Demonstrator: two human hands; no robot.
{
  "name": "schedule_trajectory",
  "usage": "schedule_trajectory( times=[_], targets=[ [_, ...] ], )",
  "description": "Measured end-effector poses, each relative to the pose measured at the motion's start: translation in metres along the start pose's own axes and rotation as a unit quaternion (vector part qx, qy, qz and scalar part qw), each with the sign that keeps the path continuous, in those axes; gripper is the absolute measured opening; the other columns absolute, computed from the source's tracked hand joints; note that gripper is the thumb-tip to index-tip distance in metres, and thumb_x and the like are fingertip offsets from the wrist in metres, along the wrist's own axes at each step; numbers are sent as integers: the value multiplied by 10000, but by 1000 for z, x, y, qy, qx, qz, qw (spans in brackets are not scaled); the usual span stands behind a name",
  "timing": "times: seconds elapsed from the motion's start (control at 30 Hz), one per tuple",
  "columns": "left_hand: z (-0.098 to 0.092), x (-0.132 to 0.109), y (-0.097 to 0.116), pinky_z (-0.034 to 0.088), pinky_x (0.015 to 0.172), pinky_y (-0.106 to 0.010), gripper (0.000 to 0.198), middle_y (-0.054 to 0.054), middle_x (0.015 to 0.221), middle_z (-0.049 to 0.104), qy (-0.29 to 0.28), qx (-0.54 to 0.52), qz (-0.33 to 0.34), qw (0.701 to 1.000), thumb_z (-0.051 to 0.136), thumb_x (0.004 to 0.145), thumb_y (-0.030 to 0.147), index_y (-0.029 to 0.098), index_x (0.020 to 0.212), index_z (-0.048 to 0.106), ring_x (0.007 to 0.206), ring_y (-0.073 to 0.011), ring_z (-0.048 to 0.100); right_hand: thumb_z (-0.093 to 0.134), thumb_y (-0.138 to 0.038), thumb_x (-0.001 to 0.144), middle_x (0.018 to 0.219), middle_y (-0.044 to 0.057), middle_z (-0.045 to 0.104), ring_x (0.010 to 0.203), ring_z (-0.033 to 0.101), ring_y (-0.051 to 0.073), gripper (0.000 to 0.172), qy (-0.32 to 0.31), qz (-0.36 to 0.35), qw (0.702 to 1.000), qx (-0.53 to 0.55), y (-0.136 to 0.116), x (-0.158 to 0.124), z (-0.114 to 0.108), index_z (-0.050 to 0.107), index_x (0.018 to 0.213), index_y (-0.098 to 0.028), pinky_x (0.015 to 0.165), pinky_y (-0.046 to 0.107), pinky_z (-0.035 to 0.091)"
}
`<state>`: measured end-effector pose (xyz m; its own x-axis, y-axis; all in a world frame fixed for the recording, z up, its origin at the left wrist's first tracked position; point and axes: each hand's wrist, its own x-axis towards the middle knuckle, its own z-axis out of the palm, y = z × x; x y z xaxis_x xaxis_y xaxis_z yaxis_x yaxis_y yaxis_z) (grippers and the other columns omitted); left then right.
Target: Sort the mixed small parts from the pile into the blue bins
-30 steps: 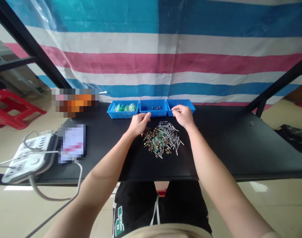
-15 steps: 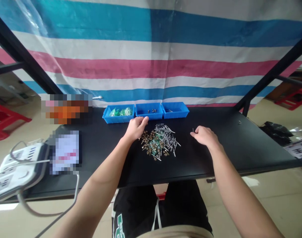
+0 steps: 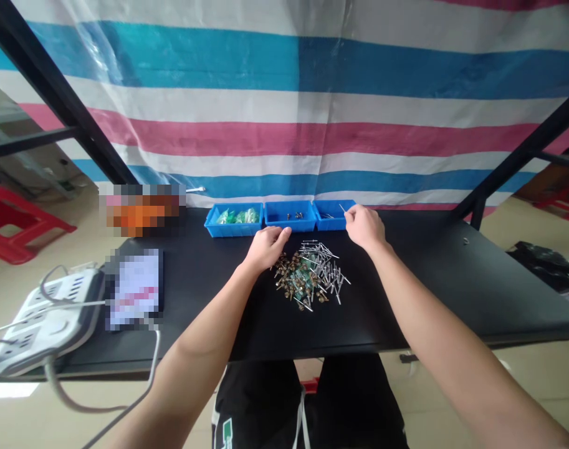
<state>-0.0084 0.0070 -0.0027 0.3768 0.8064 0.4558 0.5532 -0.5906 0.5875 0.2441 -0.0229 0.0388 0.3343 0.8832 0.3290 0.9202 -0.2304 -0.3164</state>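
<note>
A blind rivet [image 3: 342, 207], thin and silver, is pinched in my right hand [image 3: 366, 227] at the front right of the right blue bin [image 3: 321, 223]. More thin rivets lie in that bin. My left hand [image 3: 267, 247] is closed at the left edge of a mixed pile, thumb against the fingers; what it holds, if anything, is hidden. Brownish screws [image 3: 288, 277] make up the pile's left side, silver blind rivets [image 3: 328, 265] its right side, with green pieces [image 3: 303, 271] between. A few screws [image 3: 299, 216] lie in the middle blue bin [image 3: 288, 226].
Green-and-white packets [image 3: 240, 216] fill part of the left blue bin [image 3: 232, 231]. At left, a power strip [image 3: 45, 318] with cables lies beside a blurred flat item [image 3: 133, 290]. A small metal piece [image 3: 466, 241] rests far right on the black table [image 3: 434, 293]. Striped sheeting [image 3: 265, 137] hangs behind.
My right hand has moved left and away from me, from the table right of the pile to the right bin, carrying the rivet. My left hand stays by the pile. The view has shifted slightly.
</note>
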Motion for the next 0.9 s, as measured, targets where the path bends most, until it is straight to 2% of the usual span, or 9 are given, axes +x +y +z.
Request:
schedule_trajectory(
  times=[0.13,0.27,0.37,0.47,0.53,0.6,0.77,0.9],
  targets=[
    [0,0,-1,398,636,-282,520,-29,646,616,3,-3,-1,1000,347,933,520,174,620,577,633,-153,558,492,-273,879,966,150,690,853,633,261,231,-3,15,1000,-6,-12,22,9,686,957,-176,707,341,447],
    [0,0,-2,394,638,-285,516,-25,636,604,6,2,0,1000,349,934,516,177,616,570,633,-154,553,500,-298,873,993,161,682,871,625,258,272,32,-8,999,5,-14,24,18,683,1014,-154,731,340,449],
    [1,0,-2,390,627,-283,501,-21,619,587,7,9,2,1000,360,932,508,180,606,553,623,-152,542,462,-273,878,939,110,684,839,610,226,258,80,-85,992,57,-18,11,24,694,940,-178,729,314,439],
    [1,0,-1,393,627,-284,463,-18,612,569,8,22,7,1000,399,922,491,181,608,539,624,-152,533,442,-251,882,770,66,652,729,577,182,265,84,-202,969,119,-27,-9,32,689,821,-177,709,284,427],
    [1,-1,-1,414,658,-287,404,-28,661,594,6,23,19,1000,438,911,467,178,660,566,666,-160,550,453,-252,879,698,45,619,688,560,165,259,61,-272,948,152,-33,-23,38,680,779,-177,694,271,421],
    [1,-2,-1,440,702,-295,324,-41,735,627,-2,25,34,999,478,895,428,173,740,603,729,-174,572,496,-272,861,704,35,618,692,561,161,217,26,-310,935,171,-37,-34,44,684,805,-181,670,266,418],
    [1,-4,-2,477,803,-335,203,-64,858,653,-53,91,68,992,525,848,294,166,928,661,844,-206,593,593,-373,821,927,56,661,892,583,197,289,-62,-323,934,142,-39,-44,54,679,1037,-203,703,279,443],
    [3,-4,0,479,861,-362,214,-82,922,658,-100,144,84,981,536,819,244,160,946,686,891,-226,593,596,-351,829,957,49,652,956,573,206,211,-109,-316,935,120,-39,-44,60,695,970,-229,736,282,445]
  ],
)
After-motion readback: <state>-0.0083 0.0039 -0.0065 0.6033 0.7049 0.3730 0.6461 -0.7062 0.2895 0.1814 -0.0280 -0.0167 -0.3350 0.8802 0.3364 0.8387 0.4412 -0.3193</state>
